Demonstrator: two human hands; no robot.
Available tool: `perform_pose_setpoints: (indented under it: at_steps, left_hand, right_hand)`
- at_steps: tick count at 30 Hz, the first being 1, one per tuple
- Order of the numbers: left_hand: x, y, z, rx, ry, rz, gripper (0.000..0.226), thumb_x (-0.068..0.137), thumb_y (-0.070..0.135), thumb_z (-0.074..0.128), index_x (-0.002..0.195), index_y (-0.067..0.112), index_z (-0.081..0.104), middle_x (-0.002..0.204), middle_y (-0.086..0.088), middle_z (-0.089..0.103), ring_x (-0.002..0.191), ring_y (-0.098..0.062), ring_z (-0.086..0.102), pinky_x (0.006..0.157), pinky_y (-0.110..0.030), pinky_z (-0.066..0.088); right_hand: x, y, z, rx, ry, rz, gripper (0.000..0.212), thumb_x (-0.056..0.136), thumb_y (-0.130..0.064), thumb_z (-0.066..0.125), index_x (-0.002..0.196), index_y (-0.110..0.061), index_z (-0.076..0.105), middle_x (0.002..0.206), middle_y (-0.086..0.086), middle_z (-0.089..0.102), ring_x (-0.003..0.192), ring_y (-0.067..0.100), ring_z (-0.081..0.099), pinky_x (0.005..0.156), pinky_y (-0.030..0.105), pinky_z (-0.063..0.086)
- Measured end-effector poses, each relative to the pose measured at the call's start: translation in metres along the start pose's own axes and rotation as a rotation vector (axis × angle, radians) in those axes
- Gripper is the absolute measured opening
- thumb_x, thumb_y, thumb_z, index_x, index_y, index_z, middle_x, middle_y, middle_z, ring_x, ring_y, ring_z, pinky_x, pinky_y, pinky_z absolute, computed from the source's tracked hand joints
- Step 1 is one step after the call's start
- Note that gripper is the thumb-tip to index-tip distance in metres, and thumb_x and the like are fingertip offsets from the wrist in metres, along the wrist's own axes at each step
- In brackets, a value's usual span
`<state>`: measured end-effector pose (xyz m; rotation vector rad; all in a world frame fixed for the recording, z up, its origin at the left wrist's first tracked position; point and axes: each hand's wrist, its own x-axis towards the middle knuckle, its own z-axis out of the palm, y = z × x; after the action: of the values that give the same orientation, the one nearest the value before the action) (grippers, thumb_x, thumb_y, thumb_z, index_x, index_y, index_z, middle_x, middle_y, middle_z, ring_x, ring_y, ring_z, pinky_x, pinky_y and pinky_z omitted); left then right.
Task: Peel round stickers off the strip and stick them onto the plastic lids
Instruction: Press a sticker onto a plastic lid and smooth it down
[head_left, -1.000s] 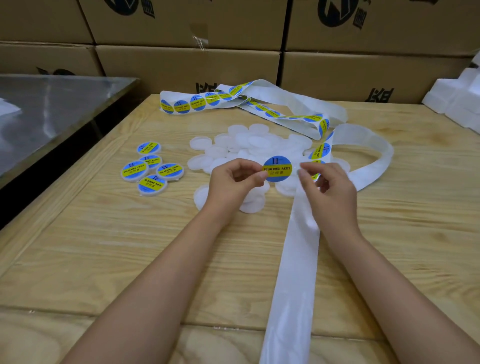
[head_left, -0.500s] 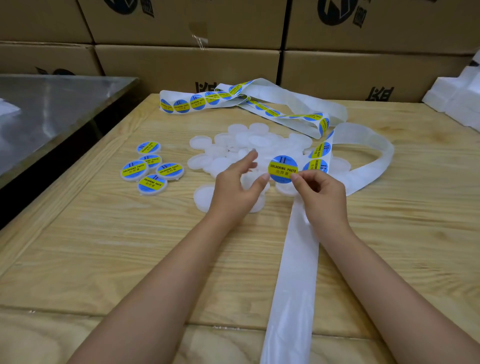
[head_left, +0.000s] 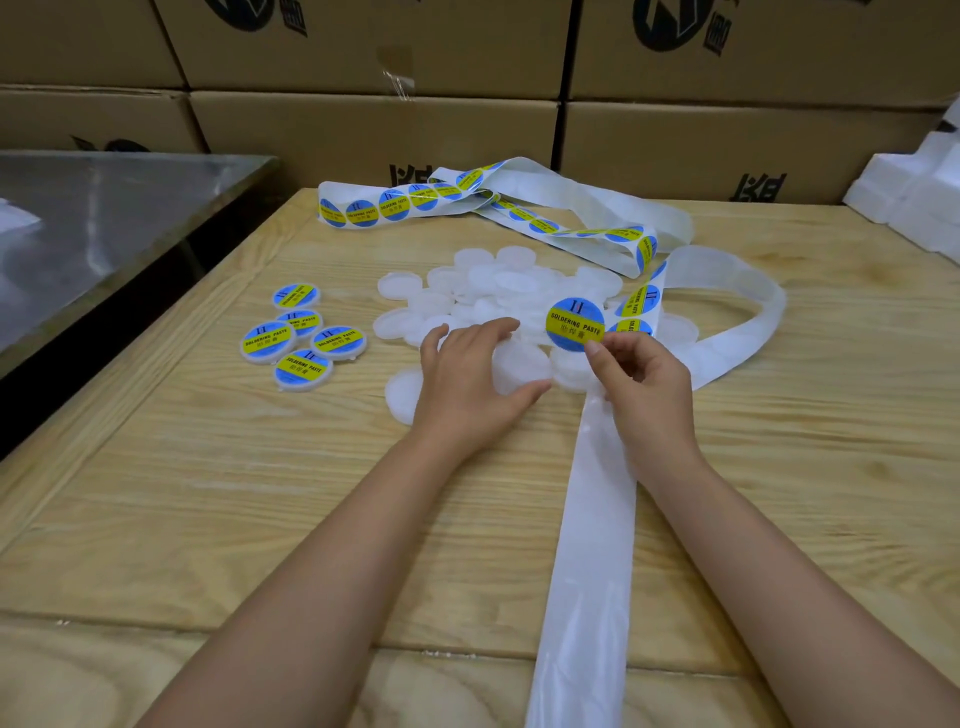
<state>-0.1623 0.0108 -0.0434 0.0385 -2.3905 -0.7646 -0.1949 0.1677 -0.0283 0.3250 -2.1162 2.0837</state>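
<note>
Pinching a round blue-and-yellow sticker by its lower edge between thumb and forefinger, the right hand holds it face-up just right of the frame's centre, its other fingers curled in. The sticker reads "SOLDERING PASTE" and hangs above the near edge of a heap of blank plastic lids.

The left hand, just left of the sticker, lies flat and spread, with its forefinger and thumb reaching out on either side of one blank lid. Whether they actually press on it cannot be told.

The white strip runs from the bottom edge of the frame up under the right hand, loops off to the right, then doubles back across the upper middle, where a row of stickers sits on it.

Five labelled lids lie clustered at centre left on the wooden tabletop. Cardboard boxes are stacked along the top, a metal surface fills the upper left, and white foam blocks stand at the upper right.
</note>
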Motion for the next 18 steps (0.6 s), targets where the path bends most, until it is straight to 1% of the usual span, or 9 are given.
perform_pose_setpoints:
  at_steps: [3,6,9,11,13,14,15,17,18]
  left_hand:
    - [-0.003,0.007,-0.003,-0.111,0.017,0.089,0.061,0.069,0.033,0.080,0.120,0.011,0.056,0.118,0.003,0.061,0.111,-0.015,0.053,0.104,-0.030,0.027]
    - [-0.005,0.015,-0.005,-0.241,-0.007,0.109,0.062,0.068,0.027,0.083,0.121,0.007,0.056,0.117,0.002,0.060,0.107,-0.015,0.055,0.096,-0.024,0.039]
    - [-0.005,0.020,-0.004,-0.353,-0.035,0.059,0.065,0.065,0.021,0.085,0.122,0.009,0.055,0.116,0.003,0.057,0.105,-0.013,0.057,0.092,-0.020,0.045]
    - [-0.005,0.024,-0.004,-0.506,-0.091,-0.093,0.067,0.066,0.013,0.083,0.125,0.017,0.051,0.121,0.003,0.055,0.104,-0.010,0.057,0.087,-0.024,0.050]
    - [-0.003,0.030,-0.005,-0.766,-0.170,-0.323,0.069,0.073,0.006,0.077,0.132,0.019,0.044,0.128,0.002,0.052,0.101,-0.009,0.060,0.084,-0.029,0.053]
    - [-0.002,0.031,-0.005,-0.889,-0.192,-0.429,0.066,0.078,0.007,0.073,0.135,0.015,0.042,0.128,-0.001,0.053,0.097,-0.010,0.062,0.084,-0.032,0.054]
    - [-0.001,0.030,-0.005,-0.984,-0.205,-0.516,0.058,0.084,0.010,0.067,0.136,0.009,0.041,0.123,-0.004,0.056,0.092,-0.012,0.064,0.082,-0.032,0.055]
    - [0.002,0.029,-0.006,-1.080,-0.207,-0.604,0.038,0.096,0.009,0.050,0.133,0.001,0.045,0.109,-0.007,0.063,0.081,-0.014,0.068,0.074,-0.027,0.058]
    - [0.003,0.029,-0.007,-1.093,-0.205,-0.623,0.033,0.097,0.006,0.044,0.130,-0.001,0.047,0.107,-0.011,0.064,0.079,-0.015,0.068,0.072,-0.026,0.058]
  right_hand:
    - [-0.001,-0.001,0.001,0.021,-0.041,-0.003,0.023,0.086,-0.015,0.066,0.098,-0.033,0.056,0.087,-0.007,0.063,0.071,0.005,0.058,0.069,0.024,0.047]
    - [-0.002,0.001,0.003,0.015,-0.097,0.012,0.039,0.085,-0.015,0.067,0.107,-0.041,0.048,0.095,-0.004,0.066,0.069,0.011,0.061,0.065,0.025,0.047]
    - [-0.001,0.003,0.004,0.023,-0.133,0.035,0.044,0.086,-0.009,0.066,0.115,-0.035,0.045,0.094,-0.002,0.066,0.066,0.014,0.061,0.066,0.027,0.049]
    - [0.000,0.003,0.003,0.058,-0.135,0.049,0.046,0.085,-0.005,0.065,0.118,-0.030,0.045,0.093,0.000,0.063,0.063,0.013,0.060,0.065,0.026,0.051]
    - [0.002,0.004,0.002,0.084,-0.112,0.051,0.047,0.085,-0.002,0.065,0.120,-0.026,0.045,0.090,-0.001,0.061,0.057,0.007,0.060,0.061,0.021,0.051]
    - [0.002,0.004,0.001,0.090,-0.098,0.049,0.046,0.085,-0.002,0.064,0.120,-0.025,0.045,0.090,-0.001,0.060,0.055,0.005,0.060,0.060,0.020,0.050]
    - [0.002,0.004,0.001,0.092,-0.088,0.046,0.046,0.085,-0.001,0.064,0.120,-0.024,0.045,0.090,0.000,0.060,0.055,0.005,0.059,0.059,0.019,0.051]
    - [0.002,0.005,0.001,0.072,-0.083,0.028,0.045,0.085,-0.001,0.064,0.119,-0.024,0.046,0.091,0.000,0.061,0.056,0.004,0.059,0.061,0.020,0.051]
    - [0.002,0.006,0.002,0.055,-0.086,0.021,0.045,0.085,-0.002,0.064,0.118,-0.026,0.046,0.090,-0.001,0.061,0.056,0.004,0.059,0.064,0.023,0.052]
